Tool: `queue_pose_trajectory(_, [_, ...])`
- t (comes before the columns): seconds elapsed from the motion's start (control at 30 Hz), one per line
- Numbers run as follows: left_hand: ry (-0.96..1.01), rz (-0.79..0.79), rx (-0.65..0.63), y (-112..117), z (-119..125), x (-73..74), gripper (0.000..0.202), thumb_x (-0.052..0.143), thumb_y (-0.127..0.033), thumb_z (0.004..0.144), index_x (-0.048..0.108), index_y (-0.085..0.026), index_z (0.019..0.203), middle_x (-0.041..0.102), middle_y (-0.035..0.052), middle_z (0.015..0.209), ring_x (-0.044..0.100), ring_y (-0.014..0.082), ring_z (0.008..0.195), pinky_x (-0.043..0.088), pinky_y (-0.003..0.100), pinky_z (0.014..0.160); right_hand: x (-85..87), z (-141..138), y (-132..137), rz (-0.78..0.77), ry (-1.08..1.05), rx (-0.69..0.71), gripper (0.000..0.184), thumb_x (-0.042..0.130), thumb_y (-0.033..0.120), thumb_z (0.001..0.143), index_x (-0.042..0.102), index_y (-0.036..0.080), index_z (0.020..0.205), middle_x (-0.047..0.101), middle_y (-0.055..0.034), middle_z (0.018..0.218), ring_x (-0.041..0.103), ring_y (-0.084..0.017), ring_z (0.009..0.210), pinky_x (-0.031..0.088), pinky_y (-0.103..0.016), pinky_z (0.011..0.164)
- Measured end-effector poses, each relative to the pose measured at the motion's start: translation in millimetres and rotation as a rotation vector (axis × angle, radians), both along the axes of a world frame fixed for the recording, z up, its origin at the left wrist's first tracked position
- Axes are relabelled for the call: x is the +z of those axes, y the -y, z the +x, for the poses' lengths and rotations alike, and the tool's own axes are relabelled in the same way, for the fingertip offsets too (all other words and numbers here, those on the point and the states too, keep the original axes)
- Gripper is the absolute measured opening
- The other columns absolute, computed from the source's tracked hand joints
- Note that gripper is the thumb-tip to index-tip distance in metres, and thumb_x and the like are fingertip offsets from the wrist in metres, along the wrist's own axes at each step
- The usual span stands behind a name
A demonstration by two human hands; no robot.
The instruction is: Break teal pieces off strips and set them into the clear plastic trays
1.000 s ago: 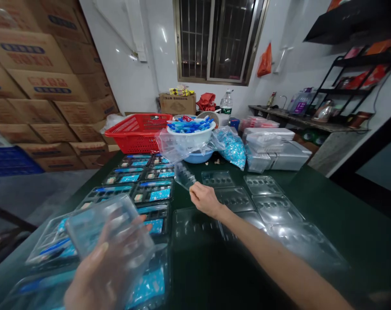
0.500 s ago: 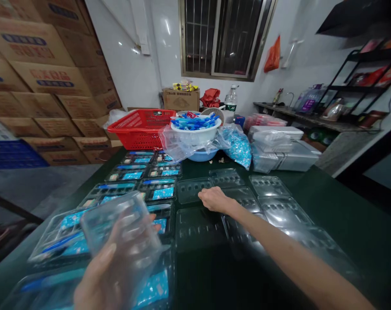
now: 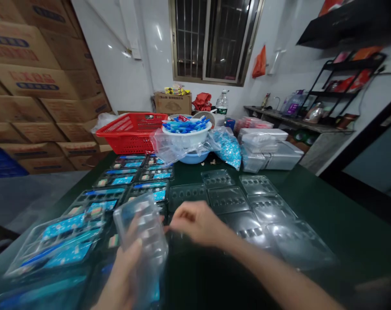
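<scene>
Toward the lower centre of the frame, my right hand (image 3: pixel 198 221) has come back from the clear tray (image 3: pixel 187 194) now laid flat mid-frame, one more set out, to the tray stack (image 3: pixel 152 241) my left fingers (image 3: pixel 136 249) clamp, though whether its fingertips meet I cannot tell.

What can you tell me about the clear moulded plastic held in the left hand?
The clear moulded plastic is colourless, see-through and shiny, with a rounded upper corner and raised or hollow shapes running down its face. It is tilted, held up over the dark green table. The left hand grips it, thumb on the near side and fingers partly visible through it. The right hand is close to its right edge; contact is unclear. Blur hides whether it is one piece or a nested stack.
</scene>
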State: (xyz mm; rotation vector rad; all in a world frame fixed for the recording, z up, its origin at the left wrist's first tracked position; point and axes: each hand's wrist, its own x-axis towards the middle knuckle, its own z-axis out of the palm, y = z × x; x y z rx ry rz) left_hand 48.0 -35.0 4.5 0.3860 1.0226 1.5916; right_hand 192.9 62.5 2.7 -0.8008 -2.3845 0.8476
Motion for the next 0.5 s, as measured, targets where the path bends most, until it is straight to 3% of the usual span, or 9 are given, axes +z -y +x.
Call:
queue_pose_trajectory(0.07, [-0.067,0.003,-0.024,2,14,0.6,0.071,0.066,-0.034,0.062,0.038,-0.028,0.127,0.061,0.0029,0.111,0.051,0.0313,0.106,0.049,0.037,0.081,0.5,-5,30,-0.227,-0.230,0.161,0.038,0.053,0.049,0.075,0.059,0.013,0.080,0.056,0.0018,0.067,0.049,-0.006,0.059,0.037,-0.015,0.051])
queue_pose_trajectory(0.13, [-0.089,0.012,-0.051,5,26,0.9,0.073,0.067,-0.036,0.059,0.041,-0.025,0.126,0.063,0.0034,0.109,0.052,0.0327,0.105,0.050,0.036,0.081,-3.9,-10,47,-0.405,-0.377,0.215,0.034,0.063,0.044,0.067,0.061,0.012,0.076,0.054,0.0027,0.066,0.047,-0.004,0.057,0.037,-0.014,0.051])
queue_pose_trajectory(0.27, [-0.132,0.009,-0.057,7,40,-1.5,0.074,0.064,-0.044,0.057,0.043,-0.025,0.125,0.065,0.0026,0.104,0.053,0.0358,0.101,0.054,0.040,0.072,-16.6,-9,48,-0.724,-0.489,0.259,0.035,0.069,0.038,0.060,0.064,0.011,0.082,0.054,0.0026,0.063,0.045,-0.002,0.045,0.037,-0.013,0.042])
queue_pose_trajectory(0.37, [-0.183,-0.016,-0.098,-1,41,-4.8,0.076,0.064,-0.045,0.057,0.041,-0.024,0.126,0.068,0.0040,0.097,0.057,0.0375,0.093,0.056,0.043,0.061,-24.0,-5,42,-0.854,-0.471,0.305,0.040,0.070,0.037,0.060,0.064,0.011,0.090,0.055,0.0011,0.065,0.046,-0.002,0.041,0.035,-0.013,0.035])
queue_pose_trajectory(0.5, [-0.229,-0.070,-0.124,-18,36,-10.1,0.076,0.065,-0.037,0.058,0.036,-0.028,0.128,0.071,-0.0007,0.079,0.063,0.0326,0.082,0.056,0.037,0.053,-35.1,-3,45,-0.884,-0.539,0.328,0.044,0.071,0.036,0.059,0.062,0.011,0.094,0.055,0.0007,0.067,0.048,-0.002,0.043,0.036,-0.011,0.035])
